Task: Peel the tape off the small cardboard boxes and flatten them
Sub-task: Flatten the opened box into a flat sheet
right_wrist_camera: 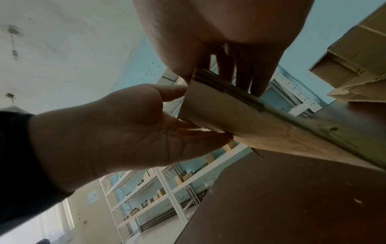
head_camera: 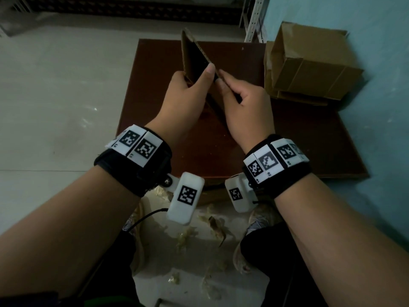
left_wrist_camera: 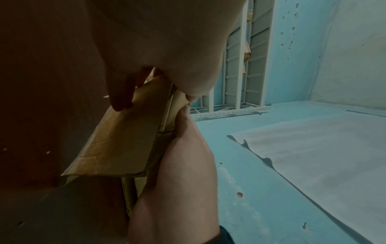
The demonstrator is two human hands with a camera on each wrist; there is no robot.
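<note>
While held edge-up, box (head_camera: 194,58) – both hands (head_camera: 188,96) grip it.

Head view looks steeply down from above; both wrist views look up close along the palms, sharing the flattened box (head_camera: 194,56).

Brown cardboard box (head_camera: 194,56) pressed nearly flat, on edge above board.
</note>
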